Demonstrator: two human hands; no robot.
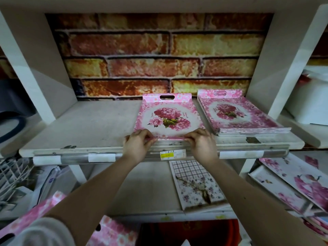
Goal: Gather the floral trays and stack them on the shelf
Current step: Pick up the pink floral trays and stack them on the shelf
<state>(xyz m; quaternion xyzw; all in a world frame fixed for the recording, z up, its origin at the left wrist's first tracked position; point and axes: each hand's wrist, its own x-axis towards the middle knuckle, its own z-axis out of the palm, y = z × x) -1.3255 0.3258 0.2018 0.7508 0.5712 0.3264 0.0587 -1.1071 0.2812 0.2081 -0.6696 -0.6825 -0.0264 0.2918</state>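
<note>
On the shelf (85, 125), both hands grip a floral tray (168, 116).

Shelf (85, 128): pale, scuffed board, brick-pattern backing.
Middle: single pink floral tray (168, 116) lying flat.
Right: stack of floral trays (237, 114), just beside it.

Setting: a shop, likely a housewares store. Evidence: open white shelving unit (74, 139) with a clear price-label strip (159, 154) along the front edge, holding a yellow price tag (166, 155) and blank white labels (101, 157). Identical pink floral trays (237, 114) stacked as stock; more trays on the lower shelf (195, 183). Brick-pattern wallpaper (159, 55) lines the back. Tag print too small to read.
</note>
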